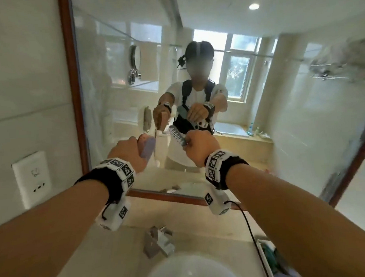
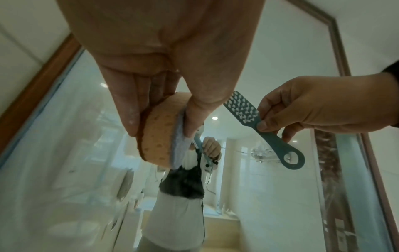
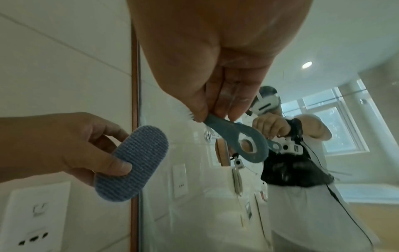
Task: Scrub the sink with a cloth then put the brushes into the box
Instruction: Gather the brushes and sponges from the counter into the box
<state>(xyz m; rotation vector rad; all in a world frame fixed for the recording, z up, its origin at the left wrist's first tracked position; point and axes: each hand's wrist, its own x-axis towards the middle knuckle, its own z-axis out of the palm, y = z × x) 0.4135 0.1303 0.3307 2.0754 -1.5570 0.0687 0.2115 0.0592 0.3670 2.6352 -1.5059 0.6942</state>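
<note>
Both hands are raised in front of the mirror, above the white sink (image 1: 165,275). My left hand (image 1: 130,151) grips an oval sponge (image 1: 147,148) (image 2: 159,133) (image 3: 131,163), orange on one side with a blue-grey scrub face. My right hand (image 1: 196,145) pinches a small teal brush (image 1: 177,135) (image 2: 259,126) (image 3: 239,138) where head meets handle; its white bristles and the ring at the handle's end show. The box (image 1: 272,259) stands right of the sink, mostly behind my right forearm, with something green inside.
A chrome tap (image 1: 158,241) stands behind the basin on the beige counter (image 1: 224,226). The wood-framed mirror (image 1: 263,132) fills the wall ahead and reflects me. A wall socket (image 1: 32,179) is at the left. A black cable (image 1: 253,237) hangs from my right wrist.
</note>
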